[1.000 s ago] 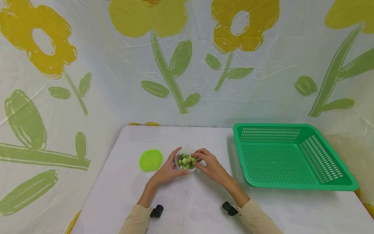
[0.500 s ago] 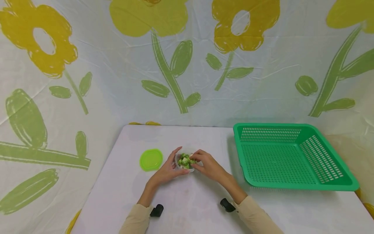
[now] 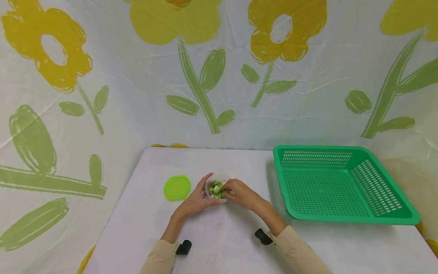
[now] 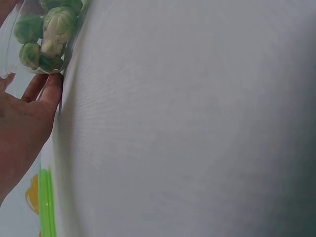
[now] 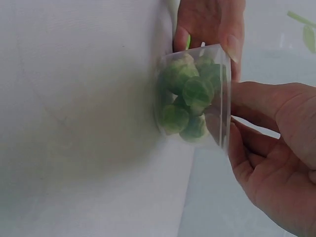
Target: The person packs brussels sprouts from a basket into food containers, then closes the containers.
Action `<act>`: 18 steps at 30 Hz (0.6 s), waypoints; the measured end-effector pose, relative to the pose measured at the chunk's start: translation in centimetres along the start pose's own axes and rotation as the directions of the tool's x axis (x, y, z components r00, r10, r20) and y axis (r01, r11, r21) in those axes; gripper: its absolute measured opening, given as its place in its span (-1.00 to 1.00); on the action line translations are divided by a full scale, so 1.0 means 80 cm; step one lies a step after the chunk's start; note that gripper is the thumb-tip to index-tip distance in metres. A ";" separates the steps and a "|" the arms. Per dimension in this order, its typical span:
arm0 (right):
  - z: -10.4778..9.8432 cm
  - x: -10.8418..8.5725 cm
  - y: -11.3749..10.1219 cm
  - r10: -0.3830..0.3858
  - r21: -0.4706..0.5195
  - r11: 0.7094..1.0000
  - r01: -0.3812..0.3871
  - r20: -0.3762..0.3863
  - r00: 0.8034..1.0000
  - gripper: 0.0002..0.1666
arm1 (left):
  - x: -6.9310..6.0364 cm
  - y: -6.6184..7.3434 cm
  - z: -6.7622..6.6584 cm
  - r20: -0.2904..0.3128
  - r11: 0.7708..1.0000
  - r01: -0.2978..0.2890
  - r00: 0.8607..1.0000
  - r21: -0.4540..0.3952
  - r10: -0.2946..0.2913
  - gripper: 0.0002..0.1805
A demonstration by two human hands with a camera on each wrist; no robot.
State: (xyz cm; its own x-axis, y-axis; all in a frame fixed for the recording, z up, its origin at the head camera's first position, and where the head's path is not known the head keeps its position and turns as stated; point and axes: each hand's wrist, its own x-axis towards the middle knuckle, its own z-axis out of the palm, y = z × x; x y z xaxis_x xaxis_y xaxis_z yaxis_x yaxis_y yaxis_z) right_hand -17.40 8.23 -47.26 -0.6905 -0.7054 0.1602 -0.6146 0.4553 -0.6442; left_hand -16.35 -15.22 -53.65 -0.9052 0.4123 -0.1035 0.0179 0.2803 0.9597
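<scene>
My left hand [image 3: 196,199] holds a small clear plastic tub [image 5: 216,140] from its left side, its fingers and thumb curved round the wall. Several green Brussels sprouts [image 3: 216,189] fill the lower part of the tub, and they show through the side in the left wrist view. My right hand [image 3: 241,193] reaches over the rim from the right. In the right wrist view its thumb and fingers dip inside the tub and pinch a Brussels sprout [image 5: 198,94]; the fingertips are partly hidden behind plastic and sprouts.
A bright green lid [image 3: 176,188] lies flat on the white table [image 3: 219,243], left of the tub. To the right stands a large green perforated basket [image 3: 325,190] with nothing in it. A flower-printed cloth [image 3: 137,76] hangs behind.
My right hand has shifted slightly left and deeper into the tub; the Brussels sprout at its fingertips near the rim has gone down with it. The left hand and tub stay put.
</scene>
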 end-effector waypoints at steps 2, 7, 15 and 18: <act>0.001 -0.002 0.001 -0.003 -0.004 1.000 0.003 -0.005 1.000 -0.86 | 0.000 0.000 0.001 -0.001 1.000 0.003 1.000 0.003 -0.003 0.16; 0.004 -0.006 0.005 -0.019 -0.014 1.000 0.019 -0.029 0.999 -0.85 | 0.001 0.000 0.001 -0.003 1.000 -0.006 1.000 0.009 0.006 0.16; 0.006 -0.017 0.010 -0.058 -0.061 0.997 0.048 -0.181 0.982 -0.72 | 0.001 0.000 0.001 -0.006 1.000 -0.007 1.000 0.013 0.007 0.17; 0.007 -0.023 0.015 -0.017 -0.044 0.999 0.007 -0.228 0.974 -0.54 | 0.002 0.001 0.001 -0.006 1.000 -0.010 1.000 0.017 0.010 0.17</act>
State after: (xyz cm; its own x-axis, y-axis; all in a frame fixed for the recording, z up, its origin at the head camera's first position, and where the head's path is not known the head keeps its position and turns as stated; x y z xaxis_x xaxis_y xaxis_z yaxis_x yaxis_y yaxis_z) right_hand -16.64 9.70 -48.75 -0.7487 -0.5707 0.3373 -0.6356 0.4735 -0.6098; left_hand -16.51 -15.09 -53.63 -0.9074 0.4101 -0.0922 0.0341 0.2904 0.9563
